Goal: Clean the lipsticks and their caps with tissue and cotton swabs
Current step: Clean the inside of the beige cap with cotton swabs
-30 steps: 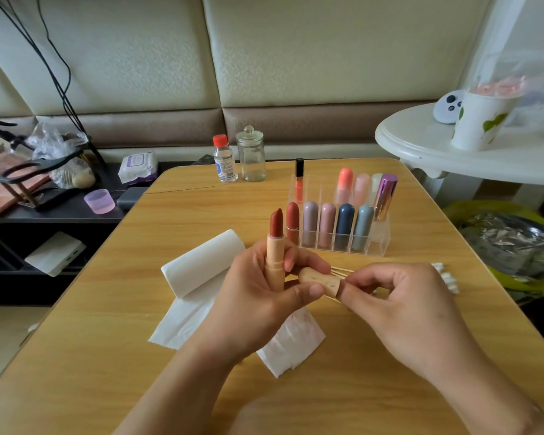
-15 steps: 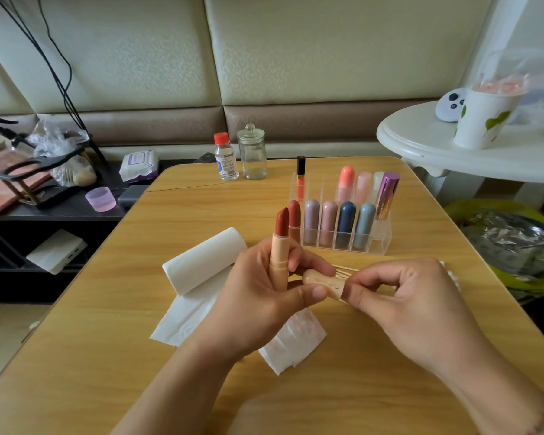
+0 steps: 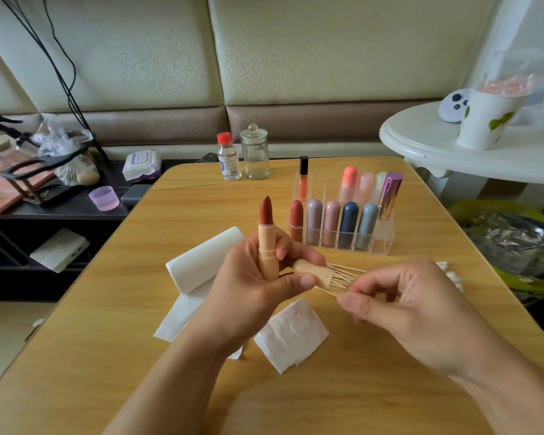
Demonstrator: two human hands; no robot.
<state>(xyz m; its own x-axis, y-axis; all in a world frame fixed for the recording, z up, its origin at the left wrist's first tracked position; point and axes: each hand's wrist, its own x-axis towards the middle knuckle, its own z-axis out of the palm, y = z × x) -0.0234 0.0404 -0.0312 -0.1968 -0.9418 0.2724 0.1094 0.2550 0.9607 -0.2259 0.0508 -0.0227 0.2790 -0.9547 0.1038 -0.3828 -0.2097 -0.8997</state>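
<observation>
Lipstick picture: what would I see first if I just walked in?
First the open lipstick, upright in the left hand mid-table, its brown-red tip bare. That hand also holds the cap, while the right hand pinches a swab beside it. Behind stands a clear rack of colourful lipsticks.

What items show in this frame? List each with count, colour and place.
Open peach-tube lipstick: one, brick-red bullet, upright in left hand.
Peach cap: one, left fingertips.
Wooden cotton swabs: a bundle, on table behind hands.
White tissue: stained piece, near edge; folded stack left.
Clear acrylic organiser: one, holding capped lipsticks.
Glass jar, red-capped bottle: far edge.
Wooden table: one.
Left hand: holds lipstick, cap.
Right hand: pinches one swab.
</observation>
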